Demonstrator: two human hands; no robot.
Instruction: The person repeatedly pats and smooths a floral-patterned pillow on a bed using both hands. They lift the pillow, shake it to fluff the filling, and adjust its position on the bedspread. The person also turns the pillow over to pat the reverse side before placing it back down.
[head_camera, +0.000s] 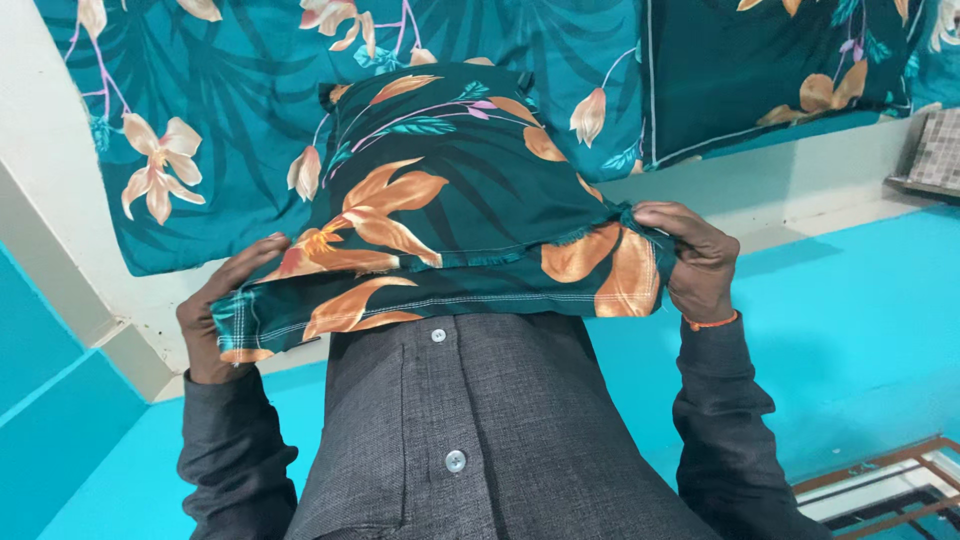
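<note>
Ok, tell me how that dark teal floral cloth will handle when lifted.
The floral cloth is probably floppy: it folds and sags between the left hand and right hand. It looks light, pinched only at its edges. A frayed hem suggests it may snag.

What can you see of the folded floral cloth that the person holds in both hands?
The folded floral cloth is dark teal woven fabric printed with orange leaves and thin pink stems. It lies in several layers, with stitched hems and a frayed edge showing. The left hand grips its left corner, the right hand pinches its right edge. It is held in front of the grey buttoned shirt.
</note>
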